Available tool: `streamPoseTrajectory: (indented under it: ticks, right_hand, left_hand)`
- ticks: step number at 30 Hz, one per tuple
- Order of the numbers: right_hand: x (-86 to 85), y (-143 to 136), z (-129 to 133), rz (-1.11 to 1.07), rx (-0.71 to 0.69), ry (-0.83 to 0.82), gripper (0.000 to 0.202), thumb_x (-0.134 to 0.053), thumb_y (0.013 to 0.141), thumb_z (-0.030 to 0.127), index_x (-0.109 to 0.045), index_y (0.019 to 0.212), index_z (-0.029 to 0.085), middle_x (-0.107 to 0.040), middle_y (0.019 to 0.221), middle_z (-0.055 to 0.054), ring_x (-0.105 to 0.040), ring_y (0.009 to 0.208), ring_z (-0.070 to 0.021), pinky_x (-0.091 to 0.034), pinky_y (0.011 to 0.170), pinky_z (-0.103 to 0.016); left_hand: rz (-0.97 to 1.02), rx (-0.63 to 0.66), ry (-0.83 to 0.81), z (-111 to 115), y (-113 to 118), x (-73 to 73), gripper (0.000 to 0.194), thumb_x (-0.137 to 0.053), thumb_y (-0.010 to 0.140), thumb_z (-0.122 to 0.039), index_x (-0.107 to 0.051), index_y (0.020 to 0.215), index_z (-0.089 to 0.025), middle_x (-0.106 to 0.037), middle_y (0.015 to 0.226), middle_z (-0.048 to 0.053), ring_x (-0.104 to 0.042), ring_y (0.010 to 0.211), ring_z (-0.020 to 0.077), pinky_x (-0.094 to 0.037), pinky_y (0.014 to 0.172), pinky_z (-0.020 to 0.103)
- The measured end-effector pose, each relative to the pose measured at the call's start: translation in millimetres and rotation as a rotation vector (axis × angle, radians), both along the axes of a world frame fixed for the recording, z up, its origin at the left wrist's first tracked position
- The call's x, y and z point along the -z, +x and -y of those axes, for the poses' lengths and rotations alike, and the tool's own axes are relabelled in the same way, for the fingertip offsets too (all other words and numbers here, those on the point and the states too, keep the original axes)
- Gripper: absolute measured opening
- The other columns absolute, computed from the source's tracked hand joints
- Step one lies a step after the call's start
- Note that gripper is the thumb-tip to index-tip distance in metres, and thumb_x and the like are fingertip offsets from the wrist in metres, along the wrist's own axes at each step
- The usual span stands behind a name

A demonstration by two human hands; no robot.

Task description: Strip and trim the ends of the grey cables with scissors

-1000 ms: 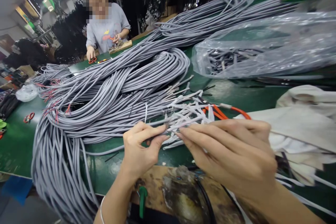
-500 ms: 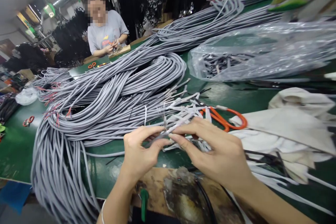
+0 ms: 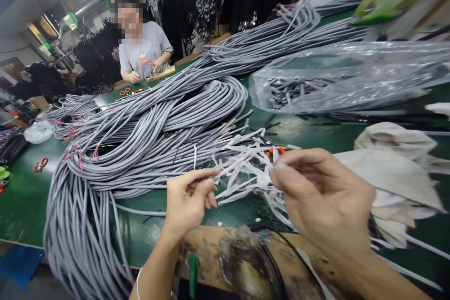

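Observation:
My left hand (image 3: 188, 199) is closed loosely, its index finger and thumb drawn toward each other beside a pile of white strips (image 3: 246, 185). Whatever lies in those fingers is hidden. A single grey cable (image 3: 140, 209) runs along the table and passes out of sight behind this hand. To the right, my right hand (image 3: 319, 197) is raised over the strips with thumb and forefinger pinched together. Its fingertips are blurred, so I cannot make out what they hold. Orange-handled scissors (image 3: 276, 151) lie just behind the right hand, mostly covered.
Thick bundles of grey cables (image 3: 147, 140) cover the green table (image 3: 24, 206). A clear plastic bag (image 3: 351, 75) with short dark pieces lies at right, near a pale cloth (image 3: 393, 168). In front is a stained wooden board (image 3: 204, 243). Across the table sits a person (image 3: 146, 51).
My hands were together at the fingertips over a grey cable piece. The right hand has pulled away to the right, now covering the scissors' handles. The co-worker's hands have moved apart.

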State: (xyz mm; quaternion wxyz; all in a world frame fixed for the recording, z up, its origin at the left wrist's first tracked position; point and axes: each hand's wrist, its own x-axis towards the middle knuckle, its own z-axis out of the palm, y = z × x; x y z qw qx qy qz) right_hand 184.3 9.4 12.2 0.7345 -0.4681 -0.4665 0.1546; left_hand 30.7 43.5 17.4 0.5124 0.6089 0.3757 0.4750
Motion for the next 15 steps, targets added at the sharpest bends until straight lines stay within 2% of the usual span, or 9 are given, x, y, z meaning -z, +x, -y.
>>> streamPoseTrajectory:
  ticks: [3,6,8,11,15]
  right_hand:
    - [0.1,-7,1,0.305,-0.02,0.051,0.006,-0.064,0.078,0.02,-0.061,0.074,0.024,-0.054,0.05,0.006,-0.042,0.036,-0.008,-0.033,0.034,-0.022]
    - [0.1,-15,2,0.596,0.001,0.135,0.013,-0.061,0.08,0.012,-0.064,0.086,0.023,-0.055,0.049,0.006,-0.041,0.034,-0.0062,-0.032,0.035,-0.021]
    - [1.0,-18,2,0.657,0.016,0.149,0.016,-0.06,0.082,0.01,-0.064,0.092,0.021,-0.064,0.058,0.003,-0.049,0.038,-0.0069,-0.037,0.038,-0.021]
    - [2.7,-18,0,0.66,0.036,0.136,0.018,-0.06,0.082,0.008,-0.063,0.095,0.019,-0.073,0.076,-0.002,-0.065,0.056,-0.0105,-0.047,0.048,-0.019]
    - [4.2,-17,-3,0.678,0.036,0.125,0.022,-0.058,0.083,0.008,-0.063,0.102,0.017,-0.074,0.089,-0.005,-0.069,0.063,-0.0116,-0.052,0.055,-0.017]
  left_hand:
    - [0.155,0.137,-0.173,-6,-4,-3.6,0.037,-0.073,0.068,-0.045,-0.073,0.08,-0.01,-0.053,0.047,-0.002,-0.04,0.031,0.0032,-0.027,0.031,0.015]
    - [0.232,0.252,-0.353,-10,-10,-9.5,0.042,-0.079,0.061,-0.046,-0.072,0.078,-0.009,-0.05,0.049,-0.003,-0.031,0.03,-0.0007,-0.018,0.031,0.014]
    - [0.252,0.291,-0.459,-12,-13,-13.7,0.04,-0.081,0.06,-0.044,-0.072,0.075,-0.007,-0.048,0.05,-0.003,-0.026,0.031,-0.0031,-0.013,0.031,0.013]
    - [0.289,0.309,-0.553,-13,-16,-18.4,0.039,-0.083,0.058,-0.041,-0.072,0.075,-0.007,-0.045,0.05,-0.004,-0.02,0.032,-0.0055,-0.006,0.032,0.012]
    - [0.313,0.335,-0.598,-14,-18,-19.7,0.037,-0.084,0.057,-0.038,-0.072,0.075,-0.008,-0.043,0.05,-0.005,-0.016,0.032,-0.0063,-0.003,0.032,0.012]
